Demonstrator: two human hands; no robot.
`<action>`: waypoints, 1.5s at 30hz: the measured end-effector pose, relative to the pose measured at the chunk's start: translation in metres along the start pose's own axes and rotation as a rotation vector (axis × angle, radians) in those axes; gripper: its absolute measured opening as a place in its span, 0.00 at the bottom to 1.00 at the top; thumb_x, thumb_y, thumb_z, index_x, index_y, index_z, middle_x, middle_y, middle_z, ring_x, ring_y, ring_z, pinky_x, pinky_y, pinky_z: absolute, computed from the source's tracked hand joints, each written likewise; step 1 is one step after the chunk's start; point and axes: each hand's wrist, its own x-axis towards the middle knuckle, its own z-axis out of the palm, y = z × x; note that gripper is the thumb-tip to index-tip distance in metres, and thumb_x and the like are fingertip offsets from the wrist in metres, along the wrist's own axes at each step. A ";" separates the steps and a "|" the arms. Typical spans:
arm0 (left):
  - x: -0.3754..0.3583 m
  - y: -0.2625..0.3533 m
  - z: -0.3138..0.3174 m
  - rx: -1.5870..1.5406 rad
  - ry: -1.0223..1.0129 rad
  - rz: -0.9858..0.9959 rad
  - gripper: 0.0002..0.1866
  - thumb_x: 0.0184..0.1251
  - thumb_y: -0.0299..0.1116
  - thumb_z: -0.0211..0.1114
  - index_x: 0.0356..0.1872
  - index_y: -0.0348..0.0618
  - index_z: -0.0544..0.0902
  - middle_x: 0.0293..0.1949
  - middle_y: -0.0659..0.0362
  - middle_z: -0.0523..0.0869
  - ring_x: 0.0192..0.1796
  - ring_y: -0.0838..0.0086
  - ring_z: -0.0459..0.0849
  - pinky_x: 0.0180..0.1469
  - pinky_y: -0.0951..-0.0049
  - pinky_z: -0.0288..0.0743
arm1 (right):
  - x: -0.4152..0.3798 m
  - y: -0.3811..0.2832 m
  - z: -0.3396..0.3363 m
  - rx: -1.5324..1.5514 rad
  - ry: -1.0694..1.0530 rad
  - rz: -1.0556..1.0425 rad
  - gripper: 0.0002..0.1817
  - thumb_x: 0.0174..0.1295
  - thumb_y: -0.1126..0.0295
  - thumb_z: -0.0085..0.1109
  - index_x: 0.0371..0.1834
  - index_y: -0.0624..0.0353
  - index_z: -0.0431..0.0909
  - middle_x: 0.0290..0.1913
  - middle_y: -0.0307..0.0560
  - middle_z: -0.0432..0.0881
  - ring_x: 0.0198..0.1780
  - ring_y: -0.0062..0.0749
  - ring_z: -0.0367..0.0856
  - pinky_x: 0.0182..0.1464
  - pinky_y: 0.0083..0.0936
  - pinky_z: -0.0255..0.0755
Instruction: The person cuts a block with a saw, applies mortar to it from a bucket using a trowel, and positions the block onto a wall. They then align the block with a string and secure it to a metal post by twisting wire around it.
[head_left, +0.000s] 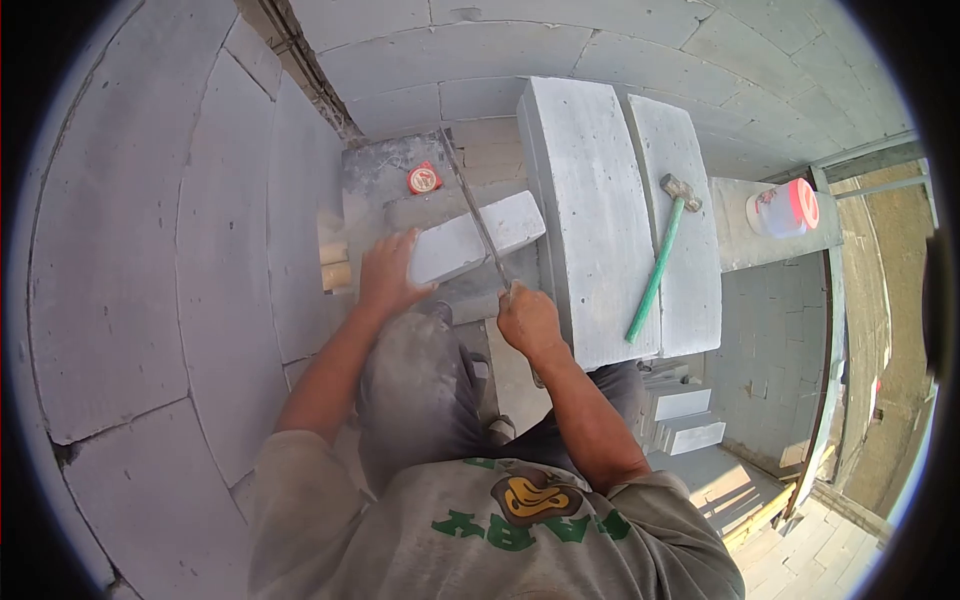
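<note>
A small light-grey concrete block [478,238] lies slantwise in front of me, above my knees. My left hand [388,272] grips its left end, the fingers over the top edge and the thumb along the near side. A long thin saw blade [466,188], seen nearly edge-on, crosses the top of the block near its middle. My right hand [528,318] is closed round the saw's near end, just below the block; its handle is mostly hidden by the fingers. Beyond the block, a red and white tape measure [424,178] rests on a dusty dark surface [375,165].
Two large concrete blocks [590,220] stand to my right, a green-handled hammer [661,260] lying on the farther one. Past them, a clear tub with a red lid [785,210] sits on a ledge. A block wall [230,200] rises close on my left. Thinner pieces [685,418] are stacked lower right.
</note>
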 end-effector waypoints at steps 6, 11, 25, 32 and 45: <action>0.005 -0.001 0.001 0.003 0.022 -0.007 0.52 0.39 0.49 0.81 0.69 0.44 0.66 0.60 0.51 0.75 0.62 0.54 0.72 0.63 0.55 0.66 | -0.010 -0.064 -0.102 0.304 0.356 -0.169 0.13 0.71 0.64 0.51 0.36 0.64 0.73 0.26 0.64 0.81 0.33 0.62 0.83 0.35 0.51 0.74; 0.006 0.002 0.000 -0.019 0.033 -0.013 0.52 0.38 0.48 0.81 0.69 0.44 0.67 0.59 0.51 0.76 0.62 0.55 0.72 0.62 0.54 0.67 | 0.000 -0.030 -0.041 0.385 0.438 -0.218 0.13 0.70 0.63 0.50 0.36 0.64 0.74 0.27 0.66 0.81 0.33 0.62 0.83 0.36 0.53 0.74; 0.007 0.002 0.000 -0.012 0.081 0.018 0.50 0.38 0.47 0.81 0.68 0.45 0.68 0.56 0.53 0.77 0.59 0.56 0.74 0.61 0.55 0.67 | -0.014 -0.073 -0.111 0.509 0.545 -0.285 0.12 0.71 0.66 0.50 0.35 0.63 0.72 0.25 0.63 0.80 0.31 0.63 0.81 0.35 0.51 0.74; 0.010 0.004 0.001 0.026 0.086 0.019 0.48 0.38 0.45 0.80 0.66 0.46 0.69 0.55 0.54 0.77 0.58 0.57 0.75 0.59 0.55 0.68 | 0.017 0.006 0.018 0.010 0.045 0.028 0.13 0.68 0.63 0.51 0.35 0.64 0.74 0.30 0.66 0.83 0.35 0.62 0.84 0.40 0.52 0.77; 0.008 0.002 0.002 -0.006 0.141 0.068 0.48 0.38 0.45 0.81 0.66 0.47 0.69 0.55 0.55 0.78 0.58 0.57 0.75 0.58 0.56 0.67 | 0.001 -0.030 -0.026 0.230 0.302 -0.044 0.12 0.69 0.64 0.53 0.34 0.64 0.74 0.28 0.63 0.82 0.33 0.61 0.83 0.37 0.50 0.76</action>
